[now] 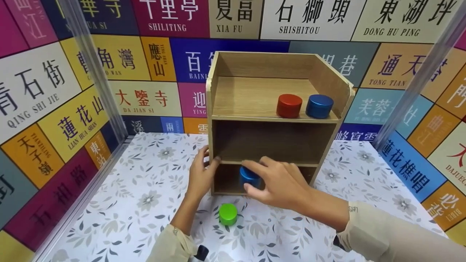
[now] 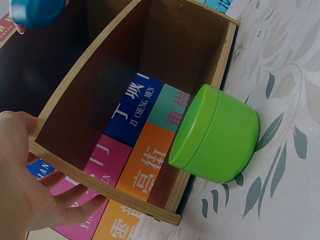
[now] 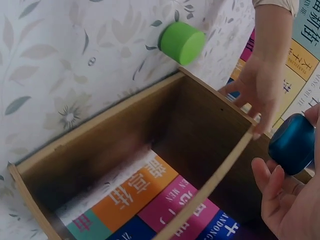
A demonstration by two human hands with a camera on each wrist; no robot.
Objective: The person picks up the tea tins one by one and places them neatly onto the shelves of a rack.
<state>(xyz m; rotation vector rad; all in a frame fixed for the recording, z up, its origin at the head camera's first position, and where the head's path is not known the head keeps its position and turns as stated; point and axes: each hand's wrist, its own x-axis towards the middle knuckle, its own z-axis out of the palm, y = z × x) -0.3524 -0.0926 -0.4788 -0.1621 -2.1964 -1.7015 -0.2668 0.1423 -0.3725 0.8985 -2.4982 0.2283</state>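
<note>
My right hand [image 1: 282, 183] holds a small blue round tin [image 1: 249, 178] between thumb and fingers, in front of the lower part of a wooden shelf unit [image 1: 247, 97]. In the right wrist view the blue tin [image 3: 292, 144] is apart from the boards. My left hand [image 1: 199, 176] grips the unit's left side panel, its thumb at the front edge and its fingers along the outside, as the left wrist view also shows. A green round tin [image 1: 228, 214] stands on the tabletop before the unit.
On the unit's top level stand a red tin [image 1: 289, 106] and another blue tin [image 1: 319, 106], near its front right. A flower-patterned cloth [image 1: 145, 200] covers the table. Walls with coloured lettered panels [image 1: 149, 96] and clear corner posts [image 1: 98, 72] enclose it.
</note>
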